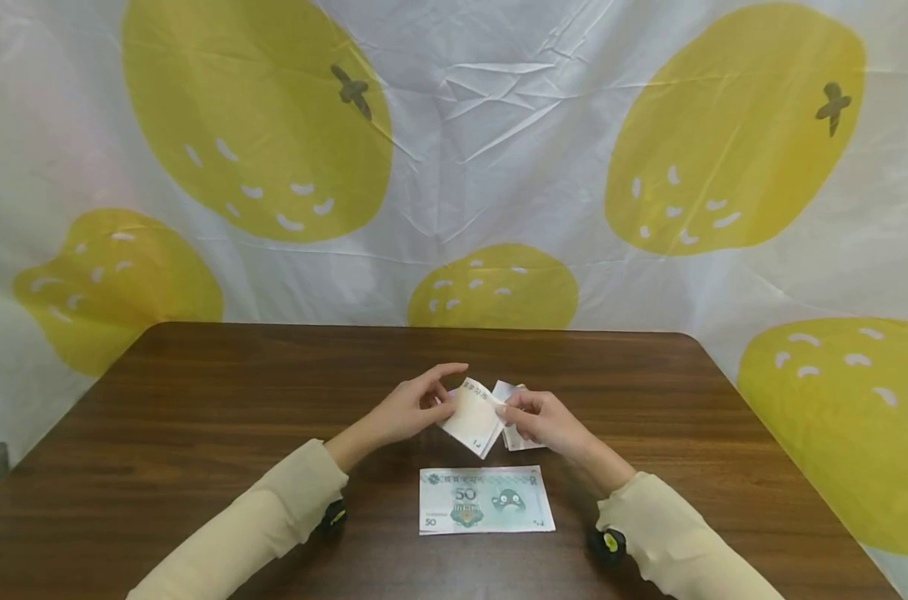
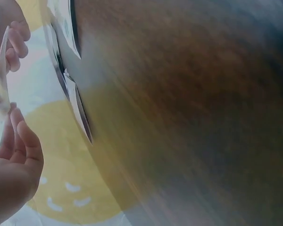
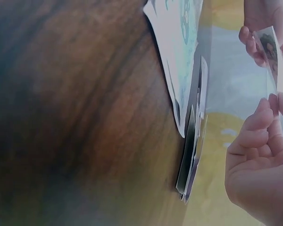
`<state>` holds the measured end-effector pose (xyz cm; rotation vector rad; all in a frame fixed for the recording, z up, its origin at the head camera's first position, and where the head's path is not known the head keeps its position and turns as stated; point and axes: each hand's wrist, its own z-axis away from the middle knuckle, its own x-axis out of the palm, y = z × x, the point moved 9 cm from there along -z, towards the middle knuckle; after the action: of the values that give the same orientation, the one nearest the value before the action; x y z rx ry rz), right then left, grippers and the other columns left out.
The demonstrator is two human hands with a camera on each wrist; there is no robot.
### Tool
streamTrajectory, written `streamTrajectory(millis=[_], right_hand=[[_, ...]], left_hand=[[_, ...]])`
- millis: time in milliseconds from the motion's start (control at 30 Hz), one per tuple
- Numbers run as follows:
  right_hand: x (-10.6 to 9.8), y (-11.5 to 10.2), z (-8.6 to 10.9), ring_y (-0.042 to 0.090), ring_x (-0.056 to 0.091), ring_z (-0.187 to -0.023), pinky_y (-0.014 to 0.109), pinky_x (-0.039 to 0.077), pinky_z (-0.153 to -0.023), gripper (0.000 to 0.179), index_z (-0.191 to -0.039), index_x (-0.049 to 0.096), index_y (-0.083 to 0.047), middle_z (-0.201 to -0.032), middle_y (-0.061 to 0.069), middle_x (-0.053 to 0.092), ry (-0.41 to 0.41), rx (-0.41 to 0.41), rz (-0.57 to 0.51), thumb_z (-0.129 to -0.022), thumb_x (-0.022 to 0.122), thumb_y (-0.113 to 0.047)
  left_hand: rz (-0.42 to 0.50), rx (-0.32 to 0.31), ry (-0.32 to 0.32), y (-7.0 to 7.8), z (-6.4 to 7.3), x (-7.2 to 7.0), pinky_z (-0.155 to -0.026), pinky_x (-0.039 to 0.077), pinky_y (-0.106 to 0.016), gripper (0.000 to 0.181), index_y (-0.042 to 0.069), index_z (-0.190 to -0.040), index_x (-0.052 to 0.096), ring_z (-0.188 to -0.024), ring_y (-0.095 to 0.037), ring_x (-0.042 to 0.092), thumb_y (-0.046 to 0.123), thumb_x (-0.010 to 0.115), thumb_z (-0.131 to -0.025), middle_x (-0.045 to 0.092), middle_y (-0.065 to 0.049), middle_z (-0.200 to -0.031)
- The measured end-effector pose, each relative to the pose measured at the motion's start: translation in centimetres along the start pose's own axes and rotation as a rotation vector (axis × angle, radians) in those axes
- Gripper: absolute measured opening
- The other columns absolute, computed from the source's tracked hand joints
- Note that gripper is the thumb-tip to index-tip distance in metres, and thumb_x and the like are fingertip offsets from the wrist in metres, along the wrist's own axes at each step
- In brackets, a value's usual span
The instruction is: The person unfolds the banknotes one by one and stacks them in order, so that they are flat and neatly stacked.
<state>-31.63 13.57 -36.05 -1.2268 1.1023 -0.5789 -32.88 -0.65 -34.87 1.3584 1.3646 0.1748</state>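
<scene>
Both hands hold one pale banknote [image 1: 471, 419] tilted up above the brown table [image 1: 199, 417]. My left hand [image 1: 437, 405] pinches its left edge, index finger stretched over the top. My right hand [image 1: 510, 412] pinches the right edge. In the left wrist view the banknote [image 2: 2, 80] shows edge-on between the left hand [image 2: 13, 155] and the right hand [image 2: 12, 33]. The right wrist view shows the right hand [image 3: 257, 174] with its fingertips on the banknote [image 3: 272, 52]. A green 50 note [image 1: 486, 498] lies flat nearer to me.
A small pile of notes [image 1: 516, 437] lies on the table under the right hand, seen edge-on as a pile [image 3: 190, 160] in the right wrist view. A white cloth with yellow fruit shapes [image 1: 499, 167] hangs behind the table.
</scene>
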Motion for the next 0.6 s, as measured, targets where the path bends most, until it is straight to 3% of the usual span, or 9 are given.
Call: streamTrajectory(millis=[200,433,600], right_hand=[[-0.2,2.0,-0.7,0.009,0.034,-0.046,0.021,0.028,-0.043,0.019,-0.082,0.054,0.007,-0.053,0.001,0.038,-0.002,-0.007,-0.009,-0.088,0.053,-0.011],[0.1,0.6,0.0,0.011,0.034,-0.047,0.021,0.029,-0.044,0.017,-0.081,0.053,0.008,-0.055,0.002,0.038,-0.014,-0.004,0.016,-0.088,0.051,-0.007],[-0.2,2.6,-0.7,0.012,0.036,-0.048,0.022,0.030,-0.045,0.018,-0.081,0.056,0.002,-0.055,0.001,0.040,-0.014,-0.002,0.043,-0.088,0.054,-0.014]], left_hand=[[-0.038,0.039,-0.060,1.8,0.4,0.2,-0.056,0.042,-0.029,0.046,0.008,-0.128,0.043,-0.067,-0.019,0.049,0.005,0.056,-0.084,0.053,-0.004,-0.077],[-0.058,0.054,-0.081,0.5,0.2,0.7,-0.056,0.042,-0.029,0.035,0.015,-0.118,0.051,-0.065,-0.019,0.049,0.012,0.058,-0.084,0.050,0.003,-0.073],[-0.066,0.051,-0.101,0.4,0.2,0.9,-0.057,0.043,-0.028,0.028,0.015,-0.111,0.051,-0.064,-0.016,0.050,0.018,0.060,-0.084,0.052,0.005,-0.071]])
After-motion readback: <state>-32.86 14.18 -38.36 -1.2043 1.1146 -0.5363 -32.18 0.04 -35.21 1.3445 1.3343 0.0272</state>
